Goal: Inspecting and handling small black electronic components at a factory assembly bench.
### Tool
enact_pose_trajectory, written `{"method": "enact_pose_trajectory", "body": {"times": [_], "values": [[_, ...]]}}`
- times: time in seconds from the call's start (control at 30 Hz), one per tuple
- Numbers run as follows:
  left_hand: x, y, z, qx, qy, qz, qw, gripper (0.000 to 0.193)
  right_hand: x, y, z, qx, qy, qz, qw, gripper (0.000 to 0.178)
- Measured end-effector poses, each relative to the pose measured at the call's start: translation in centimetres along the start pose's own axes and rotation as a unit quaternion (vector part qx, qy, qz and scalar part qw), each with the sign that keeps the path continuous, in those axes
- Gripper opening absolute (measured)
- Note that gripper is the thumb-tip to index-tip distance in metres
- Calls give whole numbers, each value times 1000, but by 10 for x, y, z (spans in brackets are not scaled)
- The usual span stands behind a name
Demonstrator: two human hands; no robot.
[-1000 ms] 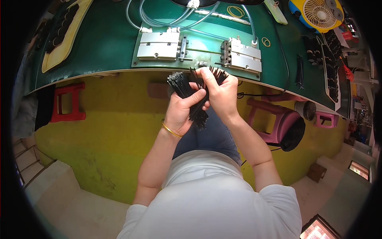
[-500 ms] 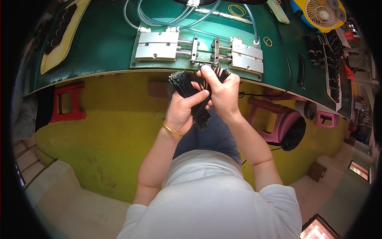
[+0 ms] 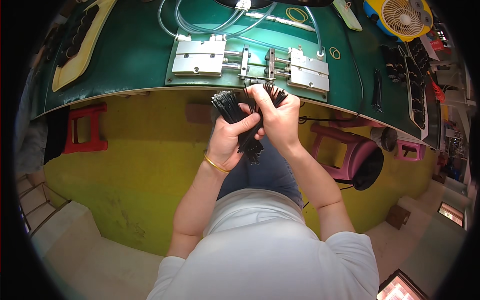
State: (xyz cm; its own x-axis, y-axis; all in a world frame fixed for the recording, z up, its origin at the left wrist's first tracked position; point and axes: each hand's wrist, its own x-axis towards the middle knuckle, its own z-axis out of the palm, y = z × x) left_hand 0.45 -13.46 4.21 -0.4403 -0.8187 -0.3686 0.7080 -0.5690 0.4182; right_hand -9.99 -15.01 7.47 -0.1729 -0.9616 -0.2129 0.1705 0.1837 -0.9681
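My left hand is closed round a thick bundle of thin black wires. The bundle slants, one end sticking out above the fist and the other below it. Close beside it, my right hand is closed on a smaller bunch of black wires, whose tips fan out past the thumb. Both hands are at the table's near edge, just in front of the small metal clamp of a fixture. Most of the right hand's fingers are hidden.
On the green table, two silver pneumatic cylinders face each other, with clear air hoses behind. A yellow tray holds black coils at left. At right are a fan and loose black wires. A pink stool stands below.
Both hands have shifted very slightly, and the right thumb has moved a little to the left over its wires. Both hands keep their hold.
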Motion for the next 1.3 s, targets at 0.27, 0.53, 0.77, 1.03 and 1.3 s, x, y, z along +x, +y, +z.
{"method": "enact_pose_trajectory", "body": {"times": [0.27, 0.53, 0.77, 1.03, 1.3], "values": [[3, -2, -1, 21, 8, 5, 1000, 9, 3, 0, 0, -20, 3, 23, 1000, 23], [4, -2, 0, 19, 4, 1, 1000, 8, 6, 2, -3, 1, 7, 32, 999, 24], [3, -1, -1, 1, -2, -15, 1000, 7, 5, 1, -5, 11, -13, 29, 999, 26], [0, -2, -5, -15, -22, -18, 999, 6, -5, -5, 2, -22, -14, 3, 1000, 21], [1, -4, -3, 0, -14, -5, 1000, 8, 0, -2, -1, -25, 9, 13, 1000, 20]]}}
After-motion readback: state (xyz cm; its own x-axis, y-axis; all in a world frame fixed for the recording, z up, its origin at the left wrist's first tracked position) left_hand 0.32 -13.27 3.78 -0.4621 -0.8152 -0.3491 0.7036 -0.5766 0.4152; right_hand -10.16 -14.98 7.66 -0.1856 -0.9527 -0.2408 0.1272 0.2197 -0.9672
